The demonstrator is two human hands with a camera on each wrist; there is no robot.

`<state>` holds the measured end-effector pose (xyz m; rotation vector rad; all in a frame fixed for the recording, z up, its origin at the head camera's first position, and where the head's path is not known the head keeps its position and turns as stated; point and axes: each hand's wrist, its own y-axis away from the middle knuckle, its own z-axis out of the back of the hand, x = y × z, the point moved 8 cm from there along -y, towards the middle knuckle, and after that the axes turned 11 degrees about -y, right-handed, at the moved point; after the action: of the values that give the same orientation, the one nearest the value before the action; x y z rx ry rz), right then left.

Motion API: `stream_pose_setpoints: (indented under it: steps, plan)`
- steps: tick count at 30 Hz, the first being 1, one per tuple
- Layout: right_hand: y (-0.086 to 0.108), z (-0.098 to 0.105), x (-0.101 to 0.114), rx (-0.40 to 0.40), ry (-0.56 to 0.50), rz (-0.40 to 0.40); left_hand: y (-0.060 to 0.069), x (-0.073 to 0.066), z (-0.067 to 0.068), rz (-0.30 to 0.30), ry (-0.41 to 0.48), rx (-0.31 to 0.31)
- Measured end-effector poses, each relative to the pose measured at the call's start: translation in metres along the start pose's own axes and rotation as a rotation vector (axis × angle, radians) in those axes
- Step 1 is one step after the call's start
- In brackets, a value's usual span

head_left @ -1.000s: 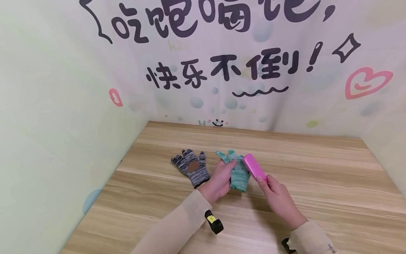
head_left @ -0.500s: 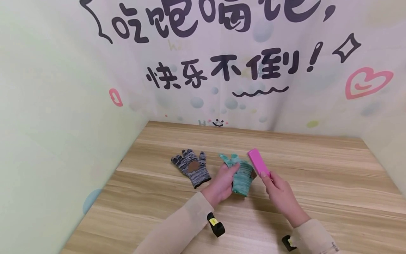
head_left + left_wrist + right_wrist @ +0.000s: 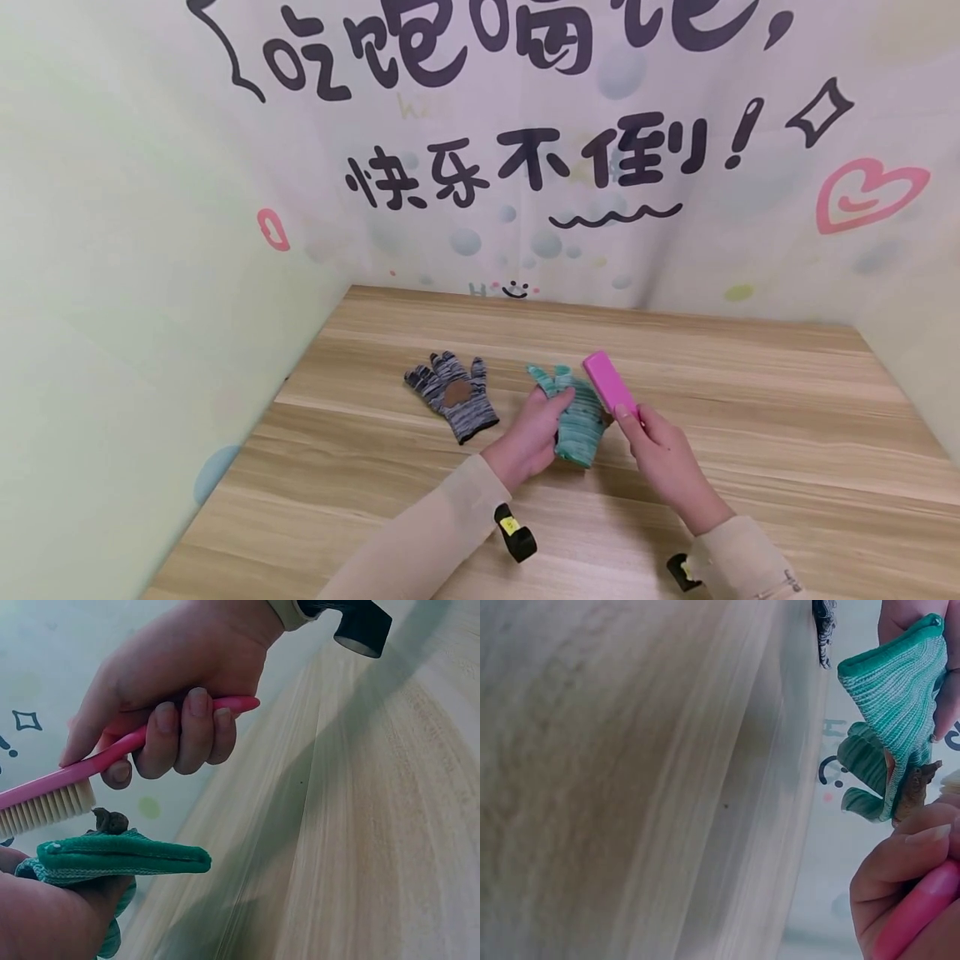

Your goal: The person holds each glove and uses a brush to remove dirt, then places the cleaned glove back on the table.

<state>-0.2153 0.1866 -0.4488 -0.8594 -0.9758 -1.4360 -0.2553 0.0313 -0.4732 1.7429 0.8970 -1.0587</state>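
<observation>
My left hand (image 3: 534,429) holds a teal knitted glove (image 3: 583,427) up off the table, thumb across its face and fingers beneath. A small brown lump (image 3: 111,822) sticks out at the glove's right edge; what it is cannot be made out. My right hand (image 3: 663,458) grips a pink brush (image 3: 609,383) by its handle, thumb along the back. In the left wrist view the pale bristles (image 3: 49,810) point down, just above and beside the lump, with a narrow gap. The right wrist view shows the glove's cuff (image 3: 889,649) and drooping fingers.
A grey-black knitted glove (image 3: 450,398) with a brown palm patch lies flat on the wooden table (image 3: 750,400), left of my hands. Behind stands a printed cloth backdrop (image 3: 517,242); another pale wall (image 3: 150,292) rises at the left.
The left hand and teal glove have shifted right and slightly nearer to me, and the glove's right edge now shows the brown lump. The brush has moved slightly right. The grey glove stays put.
</observation>
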Motion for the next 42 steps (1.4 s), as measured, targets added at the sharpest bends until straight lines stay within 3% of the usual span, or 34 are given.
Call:
stream_pose_setpoints:
  steps: [17, 42]
  plan:
    - [0.001, 0.020, -0.021, -0.016, 0.152, -0.040, -0.005, 0.004, -0.010, -0.008, 0.054, 0.019]
    - [0.010, 0.036, -0.021, -0.061, 0.155, -0.081, -0.001, 0.005, -0.013, 0.013, 0.059, 0.053]
